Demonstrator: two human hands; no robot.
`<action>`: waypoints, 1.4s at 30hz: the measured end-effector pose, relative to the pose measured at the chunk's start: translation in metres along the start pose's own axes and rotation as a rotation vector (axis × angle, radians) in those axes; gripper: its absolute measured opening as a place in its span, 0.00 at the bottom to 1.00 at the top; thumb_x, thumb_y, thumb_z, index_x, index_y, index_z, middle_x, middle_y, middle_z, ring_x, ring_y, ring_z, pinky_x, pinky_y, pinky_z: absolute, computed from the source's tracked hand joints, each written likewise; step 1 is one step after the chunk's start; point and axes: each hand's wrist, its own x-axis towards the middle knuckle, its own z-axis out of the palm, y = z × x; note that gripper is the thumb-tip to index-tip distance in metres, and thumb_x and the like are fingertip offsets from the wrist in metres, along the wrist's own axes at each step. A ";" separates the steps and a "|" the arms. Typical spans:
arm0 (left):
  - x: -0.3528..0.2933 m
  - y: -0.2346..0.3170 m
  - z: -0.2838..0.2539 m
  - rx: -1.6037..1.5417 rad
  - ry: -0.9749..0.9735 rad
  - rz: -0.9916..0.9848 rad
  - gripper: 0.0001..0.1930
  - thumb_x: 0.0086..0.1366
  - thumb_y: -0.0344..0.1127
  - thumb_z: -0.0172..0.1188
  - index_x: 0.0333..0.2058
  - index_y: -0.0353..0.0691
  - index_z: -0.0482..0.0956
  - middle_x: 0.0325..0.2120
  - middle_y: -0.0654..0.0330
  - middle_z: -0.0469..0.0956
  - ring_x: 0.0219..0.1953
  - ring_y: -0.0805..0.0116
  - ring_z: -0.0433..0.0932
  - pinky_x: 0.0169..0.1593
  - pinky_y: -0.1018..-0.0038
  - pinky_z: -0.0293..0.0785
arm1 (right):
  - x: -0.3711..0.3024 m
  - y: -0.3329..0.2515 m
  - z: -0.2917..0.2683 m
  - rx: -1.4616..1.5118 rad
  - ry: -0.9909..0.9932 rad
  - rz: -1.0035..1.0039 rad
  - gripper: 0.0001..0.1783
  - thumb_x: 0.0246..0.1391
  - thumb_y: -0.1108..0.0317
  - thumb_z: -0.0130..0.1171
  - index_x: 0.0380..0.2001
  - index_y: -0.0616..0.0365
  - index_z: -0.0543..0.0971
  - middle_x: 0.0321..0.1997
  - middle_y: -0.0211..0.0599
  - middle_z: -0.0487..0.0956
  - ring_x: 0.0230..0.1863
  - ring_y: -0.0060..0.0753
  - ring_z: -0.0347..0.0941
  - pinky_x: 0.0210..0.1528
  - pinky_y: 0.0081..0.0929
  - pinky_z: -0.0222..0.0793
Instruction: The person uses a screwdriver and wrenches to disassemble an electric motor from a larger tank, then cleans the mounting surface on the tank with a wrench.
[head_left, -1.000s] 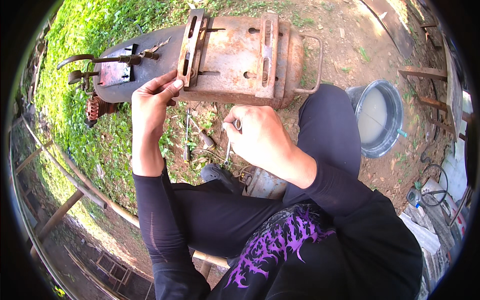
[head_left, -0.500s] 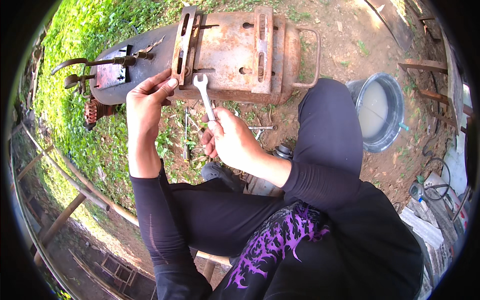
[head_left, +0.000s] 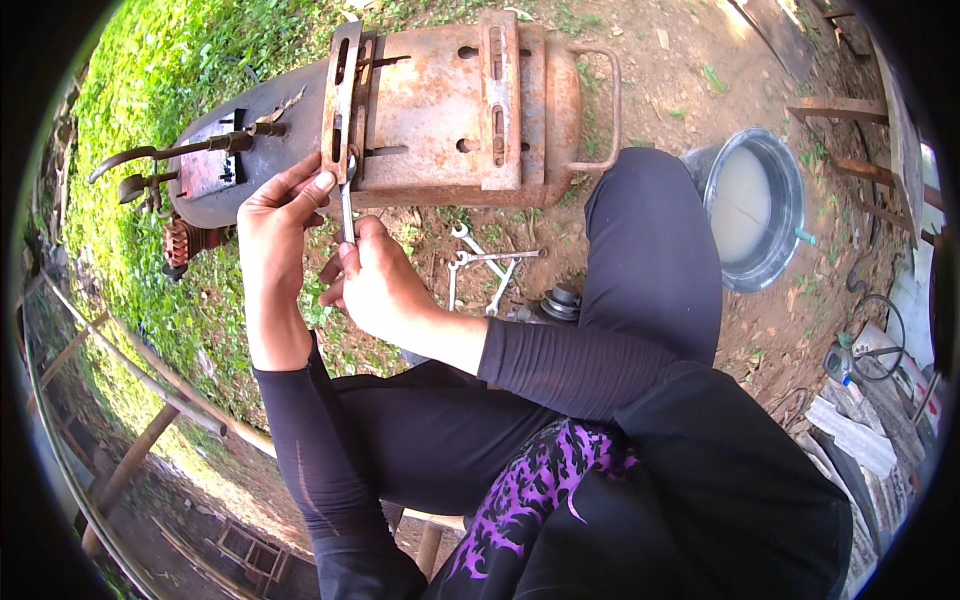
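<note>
A rusty metal tank (head_left: pixel 430 110) lies on its side in front of me, with slotted metal brackets across it. My left hand (head_left: pixel 275 230) is closed at the near end of the left slotted bracket (head_left: pixel 341 75), thumb and fingers pinched together; what lies between them is hidden. In my right hand (head_left: pixel 380 285) is a silver open-end wrench (head_left: pixel 348 215), gripped by its lower part. The wrench points away from me, its head against the near end of that bracket, right beside my left fingertips.
Several wrenches (head_left: pixel 490 258) lie on the soil below the tank. A dark bucket (head_left: pixel 797 205) of cloudy liquid stands right of my knee. Bent pipe fittings (head_left: pixel 135 158) stick out at the tank's left end, and a handle (head_left: pixel 615 110) loops from its right.
My right hand has moved left with the wrench, bringing its head onto the bracket's near end. The left hand keeps its place at the bracket. The whole view has shifted slightly.
</note>
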 end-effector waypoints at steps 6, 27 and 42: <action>-0.003 0.005 0.002 0.031 -0.013 0.007 0.18 0.59 0.27 0.69 0.50 0.33 0.83 0.33 0.62 0.85 0.31 0.81 0.75 0.34 0.82 0.69 | 0.009 0.014 0.007 0.171 0.091 -0.002 0.07 0.73 0.68 0.39 0.44 0.61 0.63 0.28 0.34 0.72 0.23 0.24 0.74 0.27 0.25 0.76; 0.000 0.002 0.001 -0.024 -0.021 0.019 0.19 0.57 0.29 0.72 0.48 0.33 0.84 0.30 0.63 0.85 0.28 0.81 0.75 0.32 0.82 0.69 | 0.014 -0.033 -0.080 -0.997 -0.068 -0.542 0.06 0.55 0.75 0.52 0.33 0.68 0.73 0.26 0.52 0.77 0.30 0.51 0.78 0.36 0.43 0.74; 0.000 0.001 0.001 -0.005 -0.012 0.023 0.17 0.59 0.26 0.69 0.49 0.32 0.83 0.29 0.64 0.83 0.28 0.81 0.75 0.32 0.82 0.69 | -0.004 0.006 -0.039 -0.429 0.129 -0.221 0.08 0.68 0.72 0.43 0.46 0.65 0.67 0.25 0.44 0.73 0.26 0.38 0.74 0.29 0.40 0.67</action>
